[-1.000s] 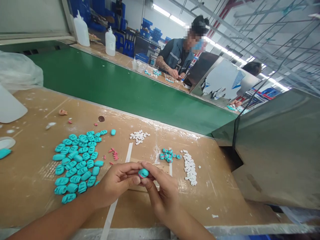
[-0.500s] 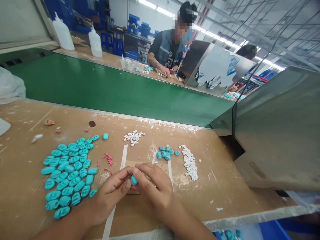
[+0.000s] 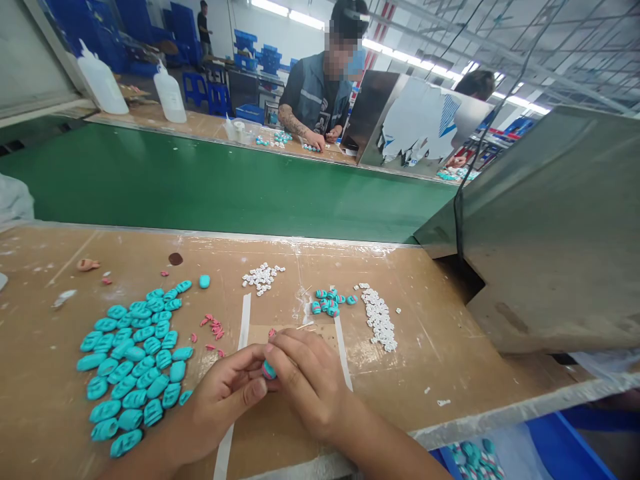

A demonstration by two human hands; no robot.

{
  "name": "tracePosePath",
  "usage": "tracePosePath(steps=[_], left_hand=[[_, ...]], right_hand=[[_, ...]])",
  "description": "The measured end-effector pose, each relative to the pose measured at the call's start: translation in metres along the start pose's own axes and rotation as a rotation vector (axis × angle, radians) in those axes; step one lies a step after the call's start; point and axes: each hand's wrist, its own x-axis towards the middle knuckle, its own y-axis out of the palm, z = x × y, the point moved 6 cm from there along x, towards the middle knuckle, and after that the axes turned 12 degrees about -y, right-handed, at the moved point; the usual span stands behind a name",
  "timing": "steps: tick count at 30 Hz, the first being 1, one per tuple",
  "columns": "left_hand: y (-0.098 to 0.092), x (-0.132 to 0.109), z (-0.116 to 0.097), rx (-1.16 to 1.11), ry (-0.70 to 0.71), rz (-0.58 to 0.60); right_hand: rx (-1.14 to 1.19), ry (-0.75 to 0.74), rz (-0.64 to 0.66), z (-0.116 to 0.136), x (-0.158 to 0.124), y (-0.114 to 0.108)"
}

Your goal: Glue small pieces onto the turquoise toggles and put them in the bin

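While teal pile [image 3: 135,360] is lying left, teal piece [image 3: 269,370] is being pinched by closed fingertips of left hand [image 3: 227,397] and right hand [image 3: 307,380].

The left hand [image 3: 227,393] is seen just left of the small teal piece [image 3: 269,370], palm turned inward. Its index finger is curled toward the piece and its thumb is stretched flat below it. The right hand [image 3: 305,377] is set just right of the piece, back upward, with the fingers bent and the fingertips pressed on it. The piece is pinched between both hands. Both forearms are bare and angled in from below the piece, the left from lower left and the right from lower right.
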Motion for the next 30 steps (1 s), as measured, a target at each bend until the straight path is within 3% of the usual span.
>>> tracePosePath(steps=[8,15,20,28,30], left_hand=[[-0.001,-0.004,-0.008,0.288,0.092,-0.125],[-0.011,-0.013,0.000,0.344,0.096,-0.249],[-0.009,-0.011,0.004,0.360,0.027,-0.153],[-0.009,-0.010,0.006,0.368,0.052,-0.178],[-0.010,-0.006,0.004,0.323,0.040,-0.155]], right_hand=[[-0.084,-0.039,0.047,0.003,0.002,0.002],[-0.051,-0.028,0.007,0.007,0.000,0.001],[-0.063,-0.036,0.002,0.006,-0.002,0.001],[-0.107,-0.104,0.016,0.012,-0.003,0.002],[-0.119,-0.052,0.055,0.005,-0.013,0.004]])
